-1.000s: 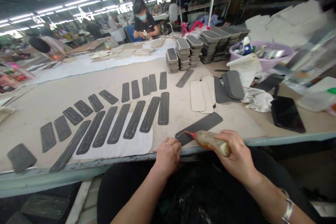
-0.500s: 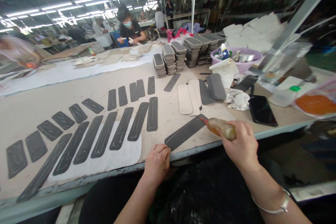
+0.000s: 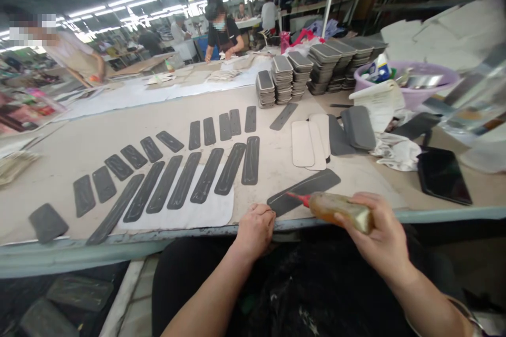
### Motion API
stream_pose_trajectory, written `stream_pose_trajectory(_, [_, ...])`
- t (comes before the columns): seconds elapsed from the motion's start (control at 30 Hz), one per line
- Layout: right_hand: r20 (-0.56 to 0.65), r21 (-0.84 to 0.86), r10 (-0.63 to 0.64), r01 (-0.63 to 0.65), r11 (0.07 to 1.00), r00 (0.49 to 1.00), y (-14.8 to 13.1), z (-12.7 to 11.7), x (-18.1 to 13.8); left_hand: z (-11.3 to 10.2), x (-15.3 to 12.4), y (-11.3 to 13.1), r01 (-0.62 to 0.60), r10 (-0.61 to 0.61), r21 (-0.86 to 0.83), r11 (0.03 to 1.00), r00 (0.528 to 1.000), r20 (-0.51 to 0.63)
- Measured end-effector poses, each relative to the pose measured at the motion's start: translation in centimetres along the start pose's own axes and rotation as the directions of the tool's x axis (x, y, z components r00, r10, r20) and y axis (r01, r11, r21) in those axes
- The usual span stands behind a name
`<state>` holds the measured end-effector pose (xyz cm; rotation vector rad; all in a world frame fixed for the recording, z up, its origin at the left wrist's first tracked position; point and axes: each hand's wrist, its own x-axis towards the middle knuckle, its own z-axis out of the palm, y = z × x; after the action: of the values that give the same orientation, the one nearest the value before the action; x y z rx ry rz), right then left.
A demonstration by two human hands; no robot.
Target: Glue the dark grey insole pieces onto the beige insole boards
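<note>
My right hand (image 3: 381, 239) is wrapped round a squeeze bottle (image 3: 336, 210) of yellowish-brown liquid, held nearly level. Its red nozzle (image 3: 298, 198) points left, with the tip over a dark grey strip (image 3: 316, 185) with rounded corners. A thin pale line of glue runs along the strip's far long edge. At the strip's near left end, by the table edge, my left hand (image 3: 256, 229) has its fingers curled and closed against it; the fingertips are partly hidden. Left of it, several long dark strips (image 3: 185, 181) bear shiny glue lines, some lying on a white sheet (image 3: 213, 216).
Shorter dark pieces (image 3: 118, 167) lie in a row behind. Pale pieces (image 3: 303, 145), a crumpled white glove (image 3: 395, 151) and a black phone (image 3: 445, 175) are to the right. Stacks of pieces (image 3: 282, 79) and a purple basin (image 3: 430, 87) stand farther back. A co-worker (image 3: 225, 34) works across the table.
The bottle's nozzle has travelled left along the strip, from its far right end towards my left hand. My left hand stays at the strip's end. The view has turned left.
</note>
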<state>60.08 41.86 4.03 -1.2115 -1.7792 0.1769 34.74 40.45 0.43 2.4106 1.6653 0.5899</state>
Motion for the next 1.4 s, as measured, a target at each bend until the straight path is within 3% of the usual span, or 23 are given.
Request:
stream_pose_trajectory(0.23, [0.141, 0.082, -0.102, 0.091, 0.992, 0.985, -1.2, 2.0, 0.0, 0.0, -0.1, 0.0, 0.013, -0.013, 0.002, 1.000, 0.999, 0.031])
stream_pose_trajectory(0.47, [0.203, 0.064, -0.071, 0.060, 0.996, 0.977, -1.3, 0.9, -0.7, 0.2, 0.0, 0.0, 0.018, -0.017, -0.003, 1.000, 1.000, 0.012])
stream_pose_trajectory(0.6, [0.151, 0.011, -0.040, 0.039, 0.999, 0.988, -0.5, -0.5, -1.0, 0.2, 0.0, -0.1, 0.012, -0.012, -0.020, 1.000, 1.000, 0.012])
stream_pose_trajectory(0.77, [-0.017, -0.135, 0.022, -0.024, 0.991, 1.000, 0.9, -2.0, -1.0, 0.0, 0.1, 0.0, 0.015, -0.016, -0.052, 0.999, 1.000, -0.005])
stream_pose_trajectory(1.0, [-0.190, -0.322, 0.037, -0.098, 0.942, 0.981, 1.9, -2.1, -0.8, -0.2, 0.3, 0.1, 0.015, -0.014, -0.029, 0.999, 1.000, 0.017])
stream_pose_trajectory(1.07, [-0.170, -0.266, 0.031, -0.077, 0.961, 0.985, 1.5, -1.7, -0.8, -0.2, 0.4, 0.2, 0.017, -0.016, -0.020, 1.000, 0.999, 0.031])
stream_pose_trajectory(1.27, [0.069, -0.036, -0.028, 0.030, 0.999, 0.997, -0.1, -0.1, -0.6, -0.3, 0.5, 0.4, 0.026, -0.028, 0.031, 0.999, 0.998, 0.049])
stream_pose_trajectory(1.4, [-0.027, -0.141, 0.029, -0.032, 0.990, 0.999, 0.7, -0.5, -0.2, 0.0, 0.7, 0.6, 0.021, -0.023, 0.078, 0.997, 0.999, 0.027])
